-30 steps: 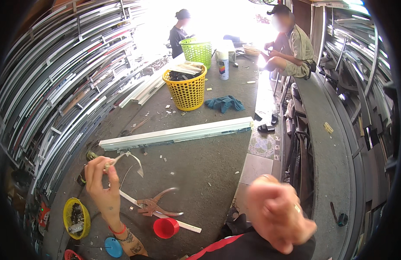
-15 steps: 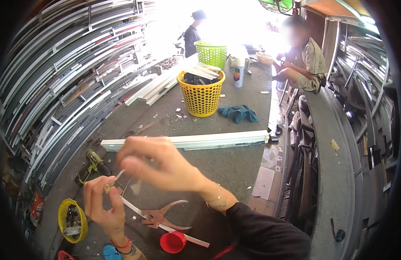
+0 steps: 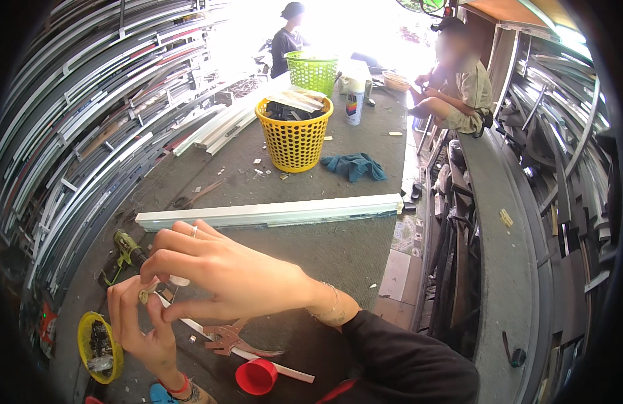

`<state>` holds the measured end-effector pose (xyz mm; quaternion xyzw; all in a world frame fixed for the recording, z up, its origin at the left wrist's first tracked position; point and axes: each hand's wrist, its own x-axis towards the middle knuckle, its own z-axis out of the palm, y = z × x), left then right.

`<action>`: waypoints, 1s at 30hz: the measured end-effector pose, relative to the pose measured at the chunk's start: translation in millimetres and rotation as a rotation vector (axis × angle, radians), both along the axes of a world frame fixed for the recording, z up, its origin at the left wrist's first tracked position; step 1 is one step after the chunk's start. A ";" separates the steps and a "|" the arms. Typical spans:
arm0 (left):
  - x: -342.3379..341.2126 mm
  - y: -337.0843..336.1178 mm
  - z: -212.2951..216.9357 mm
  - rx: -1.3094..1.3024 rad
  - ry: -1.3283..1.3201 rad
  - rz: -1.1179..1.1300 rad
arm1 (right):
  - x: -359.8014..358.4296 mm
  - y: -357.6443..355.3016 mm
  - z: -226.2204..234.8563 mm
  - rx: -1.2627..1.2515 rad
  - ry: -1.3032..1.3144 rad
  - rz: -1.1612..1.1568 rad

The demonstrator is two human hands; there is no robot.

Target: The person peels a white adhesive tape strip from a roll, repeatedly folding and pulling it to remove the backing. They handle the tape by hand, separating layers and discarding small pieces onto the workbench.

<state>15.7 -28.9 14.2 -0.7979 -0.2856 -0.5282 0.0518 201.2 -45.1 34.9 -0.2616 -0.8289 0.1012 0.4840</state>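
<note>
My left hand point(image 3: 150, 347) pinches a small tan piece with a rounded end point(image 3: 144, 295) between thumb and fingertips. Over it reaches my right hand point(image 3: 231, 273), its fingers curled down close to the left fingertips. Something whitish point(image 3: 179, 280) shows under the right fingers, too covered to name. Below the hands, pliers with coppery handles point(image 3: 224, 337) lie across a thin white strip point(image 3: 298, 374). A red cup point(image 3: 256, 377) is near the strip's end. Just beyond my hands, a long white profile point(image 3: 271, 213) crosses the dark worktop.
A green drill point(image 3: 127, 250) and a small yellow basket point(image 3: 82, 350) of dark parts sit left. Farther off are a yellow basket point(image 3: 292, 145), a teal cloth point(image 3: 354, 165), a spray can point(image 3: 354, 108) and a green basket point(image 3: 311, 73). Two people are beyond; metal profiles point(image 3: 76, 128) line the sides.
My right hand, blurred and raised before, has come down with its fingers against the left fingertips. A thin pale length seen rising from the tan piece is now covered. The whole view has shifted slightly.
</note>
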 end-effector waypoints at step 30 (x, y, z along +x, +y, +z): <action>-12.6 20.3 -15.4 -0.422 -0.260 -0.219 | 15.1 18.8 -3.7 0.022 0.123 -0.228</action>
